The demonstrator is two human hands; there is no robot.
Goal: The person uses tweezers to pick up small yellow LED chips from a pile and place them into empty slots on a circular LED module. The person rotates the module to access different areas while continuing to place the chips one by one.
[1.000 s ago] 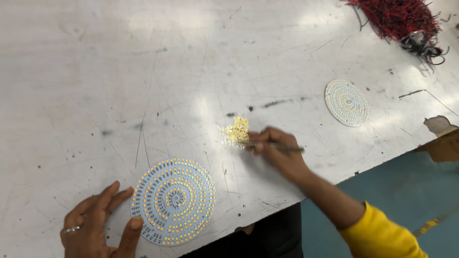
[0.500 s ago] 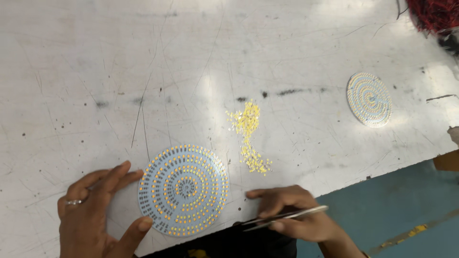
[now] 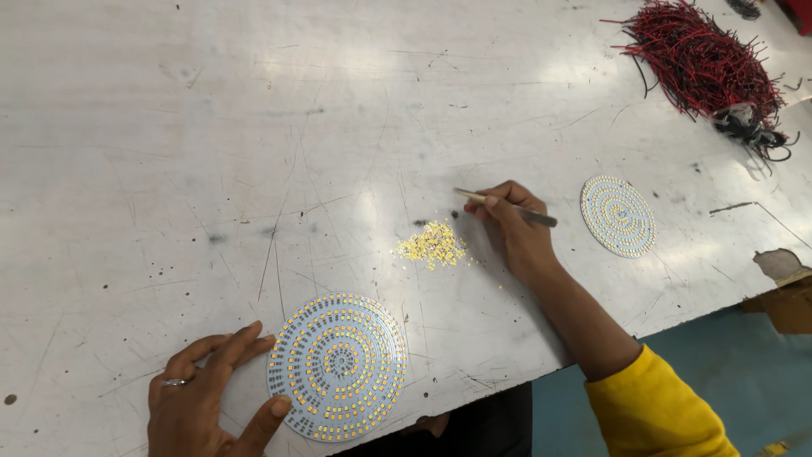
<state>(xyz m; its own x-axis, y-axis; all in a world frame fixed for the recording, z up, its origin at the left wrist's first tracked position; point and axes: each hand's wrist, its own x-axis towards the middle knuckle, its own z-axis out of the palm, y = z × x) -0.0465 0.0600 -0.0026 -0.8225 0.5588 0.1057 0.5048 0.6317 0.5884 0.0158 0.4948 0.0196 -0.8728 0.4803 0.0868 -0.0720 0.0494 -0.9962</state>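
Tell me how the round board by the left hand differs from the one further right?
The near round board looks larger than the far round board, though it lies closer to the camera. The left hand touches the near board's edge; nothing touches the far board. Both are flat, pale discs with rings of small yellow dots.

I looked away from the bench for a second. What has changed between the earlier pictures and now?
The right hand, gripping thin metal tweezers, was near the table's front edge half a second ago and has moved back up beside the small heap of yellow chips. The left hand stays against the large round white board. The smaller round board and the red wire bundle are unmoved.
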